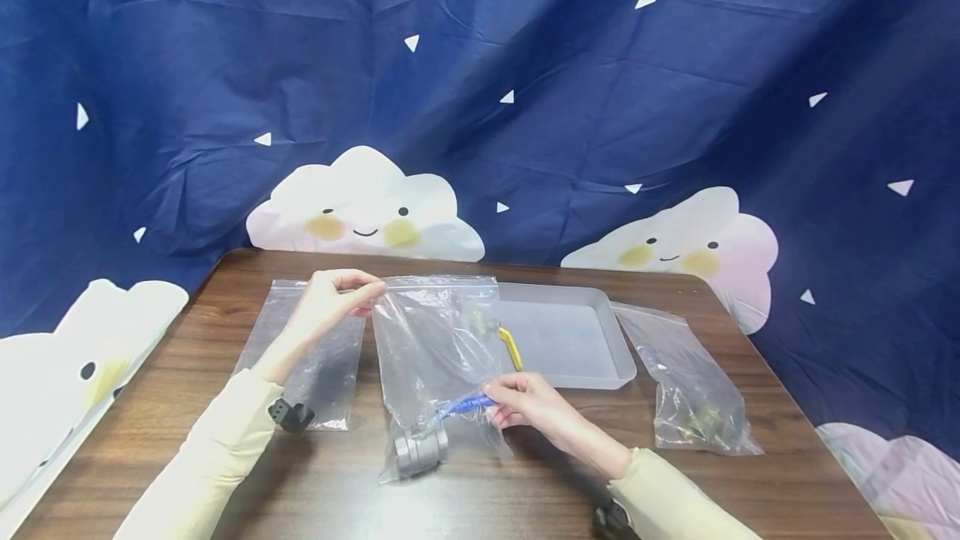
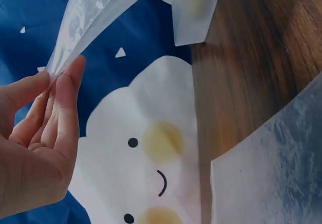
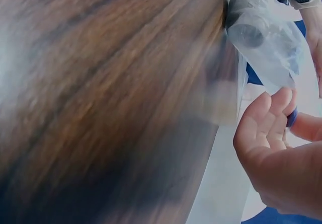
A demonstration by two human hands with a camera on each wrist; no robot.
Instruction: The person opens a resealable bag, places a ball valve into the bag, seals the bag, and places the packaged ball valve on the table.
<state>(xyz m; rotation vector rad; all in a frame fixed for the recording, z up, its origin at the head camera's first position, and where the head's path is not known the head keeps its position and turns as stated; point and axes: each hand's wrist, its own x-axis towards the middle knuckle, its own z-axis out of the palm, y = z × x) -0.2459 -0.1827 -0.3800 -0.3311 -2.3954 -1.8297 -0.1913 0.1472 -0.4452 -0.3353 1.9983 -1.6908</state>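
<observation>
A clear zip bag (image 1: pixel 431 340) hangs upright over the table, with a grey metal ball valve (image 1: pixel 420 450) at its bottom. The valve's blue lever (image 1: pixel 463 405) points up and to the right. My left hand (image 1: pixel 339 300) pinches the bag's upper left corner, as the left wrist view also shows with the hand (image 2: pixel 45 128) on the film. My right hand (image 1: pixel 536 408) pinches the lever's end at the bag's right side; whether film lies between is unclear. In the right wrist view, blue peeks out between the thumb and fingers of that hand (image 3: pixel 271 158).
A flat zip bag (image 1: pixel 341 373) lies on the left of the wooden table (image 1: pixel 247 482). Behind the held bag stands a shallow translucent tray (image 1: pixel 570 340), with a yellow handle (image 1: pixel 512 348) at its left. Another bag (image 1: pixel 693 373) on the right holds brass-coloured parts.
</observation>
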